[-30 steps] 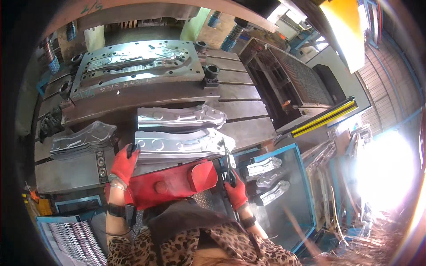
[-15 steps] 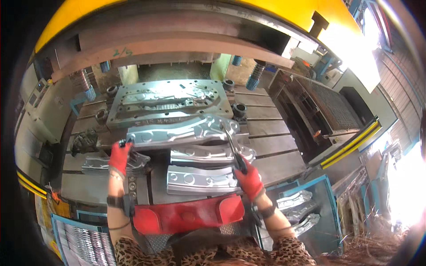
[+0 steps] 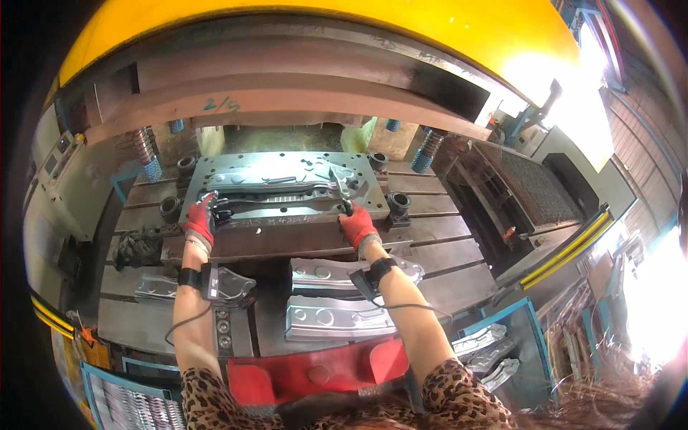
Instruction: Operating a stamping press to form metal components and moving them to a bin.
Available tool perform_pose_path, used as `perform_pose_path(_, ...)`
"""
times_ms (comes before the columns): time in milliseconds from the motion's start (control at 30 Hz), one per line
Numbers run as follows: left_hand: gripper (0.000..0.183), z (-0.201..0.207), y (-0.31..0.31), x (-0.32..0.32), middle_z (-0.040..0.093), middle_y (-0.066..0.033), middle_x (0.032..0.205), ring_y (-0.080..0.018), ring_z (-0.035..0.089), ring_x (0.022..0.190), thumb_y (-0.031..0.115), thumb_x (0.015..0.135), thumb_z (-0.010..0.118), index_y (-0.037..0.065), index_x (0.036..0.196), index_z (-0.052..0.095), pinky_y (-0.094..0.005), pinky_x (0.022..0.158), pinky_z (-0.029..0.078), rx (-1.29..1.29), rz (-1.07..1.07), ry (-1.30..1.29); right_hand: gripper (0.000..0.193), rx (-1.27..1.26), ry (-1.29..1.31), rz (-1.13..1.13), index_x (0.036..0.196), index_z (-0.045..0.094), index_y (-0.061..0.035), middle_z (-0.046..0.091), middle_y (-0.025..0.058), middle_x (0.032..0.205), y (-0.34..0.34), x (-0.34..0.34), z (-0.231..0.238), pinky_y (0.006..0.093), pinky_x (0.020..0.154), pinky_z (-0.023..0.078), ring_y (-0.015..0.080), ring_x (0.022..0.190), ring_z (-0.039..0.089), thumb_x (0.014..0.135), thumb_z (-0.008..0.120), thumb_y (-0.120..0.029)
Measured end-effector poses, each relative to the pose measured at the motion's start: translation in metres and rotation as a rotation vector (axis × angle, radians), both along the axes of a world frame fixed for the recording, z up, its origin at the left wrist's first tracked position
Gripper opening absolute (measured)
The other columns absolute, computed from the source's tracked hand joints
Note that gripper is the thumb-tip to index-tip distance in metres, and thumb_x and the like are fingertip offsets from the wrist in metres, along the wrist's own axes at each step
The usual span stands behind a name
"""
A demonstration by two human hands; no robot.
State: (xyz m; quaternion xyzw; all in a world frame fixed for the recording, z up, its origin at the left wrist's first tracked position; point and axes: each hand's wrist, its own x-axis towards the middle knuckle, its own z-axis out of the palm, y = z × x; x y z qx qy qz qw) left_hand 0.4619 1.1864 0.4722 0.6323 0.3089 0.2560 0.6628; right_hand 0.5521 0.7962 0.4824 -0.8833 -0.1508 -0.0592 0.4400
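My left hand [image 3: 201, 219], in a red glove, is closed around a dark-handled gripping tool [image 3: 223, 208] at the left end of a stamped sheet-metal panel [image 3: 269, 176]. The silvery panel lies over the lower die [image 3: 287, 213] of a large press. My right hand [image 3: 360, 226], also gloved in red, is closed on the dark handle of long pliers [image 3: 345, 192], whose metal jaws reach the panel's right end. Jaw contact is too small to make out at either end. Both forearms stretch forward over the press bed.
The yellow-topped press ram [image 3: 287, 100] hangs above, with coiled guide posts [image 3: 148, 158] at its sides. Formed panels [image 3: 337, 317] lie on the bed nearer me, with others [image 3: 233, 285] at left. A red padded piece [image 3: 315, 373] sits at the front edge. Blue-framed racks [image 3: 527, 337] hold more parts.
Both hands have moved forward, carrying the panel from in front of the die to over it. The view has tilted up slightly. The stacked panels nearer me stay put.
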Motion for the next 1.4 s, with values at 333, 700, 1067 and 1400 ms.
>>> perform_pose_path(333,0.018,-0.014,-0.027,-0.124,0.065,-0.0064,0.081,-0.0156,0.061,0.060,0.016,0.083,0.061,0.004,0.096,0.064,-0.0284,0.051,0.051,-0.172,-0.116,-0.248,0.044,-0.843,-0.017,0.060,0.122,0.042,-0.0071,0.060,0.0239,0.098,0.002,-0.033,0.048,0.0449,0.081,0.045,0.0385,0.095,0.057,0.079,0.044,-0.012)
perform_pose_path(700,0.033,-0.171,-0.041,-0.374,0.057,-0.0083,0.097,-0.0182,0.056,0.085,0.019,0.083,0.059,0.002,0.110,0.051,-0.0319,0.067,0.047,-0.102,0.193,0.176,0.058,0.039,0.119,-0.458,0.129,0.041,-0.0068,0.062,0.0201,0.084,-0.259,-0.213,-0.057,0.0381,0.069,0.047,0.0289,0.076,0.060,0.073,0.055,-0.010)
perform_pose_path(1067,0.035,-0.101,-0.203,-0.182,0.049,-0.0154,0.119,-0.0233,0.047,0.106,0.023,0.083,0.060,0.001,0.110,0.055,-0.0362,0.089,0.038,0.293,-0.356,0.276,0.051,-0.190,0.746,-0.380,0.105,0.060,-0.0048,0.063,0.0181,0.098,-0.314,-0.303,-0.186,0.0393,0.077,0.048,0.0315,0.088,0.061,0.071,0.065,-0.043)
perform_pose_path(1400,0.035,-0.096,-0.278,-0.113,0.051,-0.0155,0.116,-0.0233,0.048,0.104,0.024,0.083,0.060,0.000,0.109,0.056,-0.0361,0.087,0.039,0.391,-0.619,0.320,0.030,-0.368,0.792,-0.161,0.097,0.063,-0.0060,0.066,0.0087,0.093,-0.274,-0.273,-0.233,0.0329,0.072,0.052,0.0239,0.085,0.064,0.069,0.066,-0.018)
